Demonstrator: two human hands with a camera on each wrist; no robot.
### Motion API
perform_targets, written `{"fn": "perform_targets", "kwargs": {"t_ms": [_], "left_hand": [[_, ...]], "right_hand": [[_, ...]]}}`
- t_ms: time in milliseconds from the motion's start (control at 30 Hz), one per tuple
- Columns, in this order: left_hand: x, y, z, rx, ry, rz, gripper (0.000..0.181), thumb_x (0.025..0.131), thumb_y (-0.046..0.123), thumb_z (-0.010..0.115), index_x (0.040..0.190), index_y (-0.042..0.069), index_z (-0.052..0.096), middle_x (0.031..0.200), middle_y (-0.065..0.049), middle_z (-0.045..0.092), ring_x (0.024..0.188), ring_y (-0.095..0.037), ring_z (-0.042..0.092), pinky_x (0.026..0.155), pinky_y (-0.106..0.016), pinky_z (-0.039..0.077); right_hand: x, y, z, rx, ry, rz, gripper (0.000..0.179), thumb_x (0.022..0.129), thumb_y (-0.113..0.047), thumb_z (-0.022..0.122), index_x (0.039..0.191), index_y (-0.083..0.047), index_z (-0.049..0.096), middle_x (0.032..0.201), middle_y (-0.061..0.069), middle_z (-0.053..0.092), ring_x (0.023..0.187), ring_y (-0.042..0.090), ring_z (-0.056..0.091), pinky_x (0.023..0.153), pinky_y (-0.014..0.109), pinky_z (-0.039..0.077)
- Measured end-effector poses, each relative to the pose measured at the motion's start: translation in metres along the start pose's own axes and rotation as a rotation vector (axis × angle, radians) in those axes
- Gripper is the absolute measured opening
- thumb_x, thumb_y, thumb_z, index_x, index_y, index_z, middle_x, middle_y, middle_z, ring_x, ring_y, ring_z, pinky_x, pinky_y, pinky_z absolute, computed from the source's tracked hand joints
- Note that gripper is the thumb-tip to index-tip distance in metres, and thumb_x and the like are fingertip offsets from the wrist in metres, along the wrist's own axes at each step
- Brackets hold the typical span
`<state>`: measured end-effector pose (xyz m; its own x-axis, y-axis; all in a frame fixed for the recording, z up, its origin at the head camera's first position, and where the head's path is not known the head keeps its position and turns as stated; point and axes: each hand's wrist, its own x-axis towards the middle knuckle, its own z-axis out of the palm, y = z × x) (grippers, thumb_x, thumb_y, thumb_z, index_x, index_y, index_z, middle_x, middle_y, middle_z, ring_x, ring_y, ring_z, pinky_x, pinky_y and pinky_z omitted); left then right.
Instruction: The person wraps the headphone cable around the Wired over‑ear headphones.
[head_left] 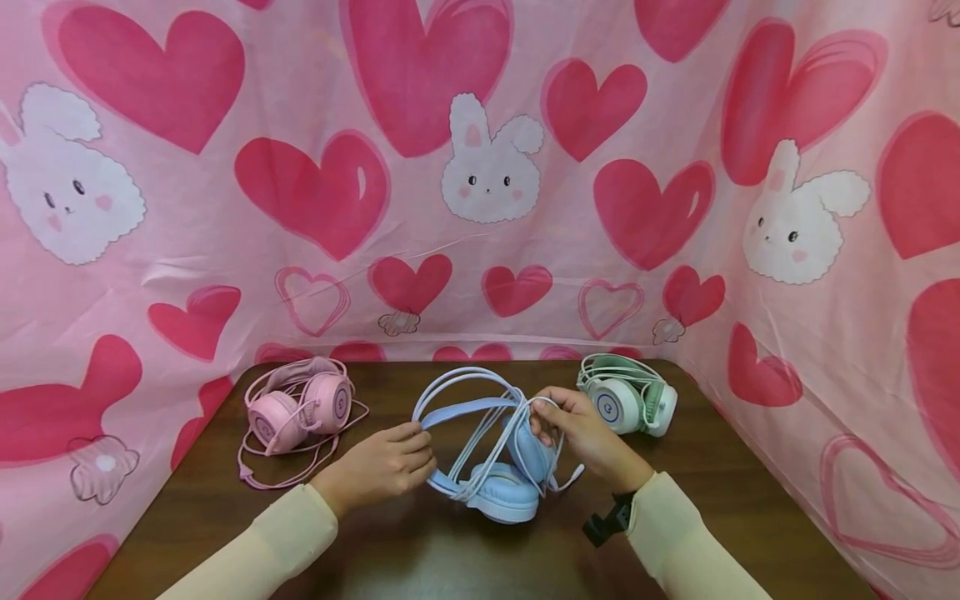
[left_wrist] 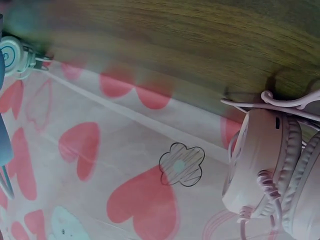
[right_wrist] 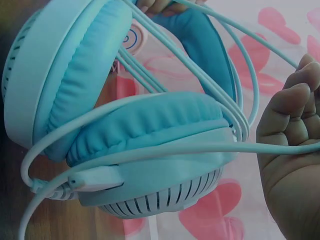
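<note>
A pair of light blue headphones is held up over the table in the middle of the head view, ear cups low and headband arching up and left. My left hand grips the headband at its left side. On the other side, my right hand holds the white-blue cable with curled fingers, beside the upper ear cup. Several strands of that cable are wound around the headband and cups. In the right wrist view, both ear cushions show up close. The left wrist view catches only a blue sliver of the headphones.
Pink headphones with a coiled cord lie at the back left of the dark wooden table. Green-and-white headphones sit at the back right. A pink cloth with hearts and rabbits hangs around the table. A black strap is on the right wrist.
</note>
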<state>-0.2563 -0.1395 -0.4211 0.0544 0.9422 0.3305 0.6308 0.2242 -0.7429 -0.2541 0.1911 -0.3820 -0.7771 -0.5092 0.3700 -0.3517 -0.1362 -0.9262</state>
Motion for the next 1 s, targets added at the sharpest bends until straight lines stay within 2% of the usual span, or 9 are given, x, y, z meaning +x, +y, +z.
{"fn": "perform_targets", "kwargs": {"t_ms": [167,367,533,633,767,867,1000], "left_hand": [[0.002,0.001,-0.003,0.016,0.016,0.015,0.047,0.101,-0.001,0.027,0.095,0.016,0.07,0.091,0.002,0.066,0.095,-0.018,0.057,0.094,-0.035,0.045],[0.003,0.002,-0.007,0.023,0.033,0.021,0.045,0.101,0.0,0.03,0.096,0.015,0.071,0.092,0.002,0.067,0.096,-0.019,0.057,0.094,-0.035,0.045],[0.001,0.003,-0.01,0.025,0.044,0.022,0.043,0.1,0.0,0.031,0.096,0.015,0.071,0.093,0.001,0.067,0.096,-0.018,0.058,0.094,-0.035,0.045],[-0.001,0.003,-0.013,0.032,0.045,0.024,0.044,0.101,0.0,0.031,0.096,0.016,0.072,0.094,0.001,0.067,0.096,-0.018,0.058,0.094,-0.035,0.045],[-0.005,0.003,-0.015,0.04,0.023,0.026,0.048,0.101,-0.001,0.028,0.097,0.016,0.072,0.094,0.001,0.067,0.097,-0.019,0.058,0.095,-0.035,0.045],[-0.007,0.003,-0.016,0.041,0.0,0.026,0.048,0.102,-0.001,0.027,0.097,0.016,0.072,0.095,0.0,0.067,0.098,-0.02,0.057,0.096,-0.036,0.044],[-0.008,0.003,-0.017,0.062,-0.005,0.046,0.048,0.102,-0.001,0.027,0.096,0.016,0.072,0.094,0.001,0.067,0.099,-0.02,0.058,0.098,-0.036,0.044]], "right_hand": [[-0.001,-0.002,-0.002,0.007,-0.007,-0.006,0.03,0.103,-0.011,0.046,0.096,0.018,0.049,0.076,0.003,0.06,0.059,0.011,0.052,0.055,0.021,0.046],[-0.003,-0.004,-0.005,0.016,0.005,0.011,0.028,0.103,-0.014,0.047,0.095,0.013,0.053,0.076,0.003,0.059,0.06,0.012,0.051,0.056,0.023,0.045],[-0.004,-0.003,-0.009,0.001,0.011,-0.001,0.027,0.102,-0.01,0.046,0.096,0.015,0.052,0.076,0.004,0.059,0.06,0.013,0.051,0.056,0.023,0.046],[-0.005,-0.004,-0.01,0.03,-0.003,0.018,0.024,0.103,-0.01,0.046,0.094,0.01,0.054,0.075,0.004,0.057,0.056,0.011,0.049,0.049,0.022,0.041],[-0.005,-0.006,-0.012,0.058,-0.023,0.049,0.022,0.102,-0.013,0.048,0.091,0.005,0.054,0.073,0.003,0.056,0.049,0.008,0.041,0.04,0.026,0.026],[-0.004,-0.008,-0.014,0.011,-0.041,0.058,0.022,0.102,-0.011,0.049,0.092,0.008,0.052,0.074,0.004,0.056,0.044,0.008,0.037,0.036,0.028,0.023],[-0.003,-0.011,-0.017,-0.101,-0.027,0.109,0.02,0.1,-0.01,0.053,0.096,0.009,0.055,0.074,0.007,0.059,0.041,0.008,0.036,0.035,0.022,0.027]]}}
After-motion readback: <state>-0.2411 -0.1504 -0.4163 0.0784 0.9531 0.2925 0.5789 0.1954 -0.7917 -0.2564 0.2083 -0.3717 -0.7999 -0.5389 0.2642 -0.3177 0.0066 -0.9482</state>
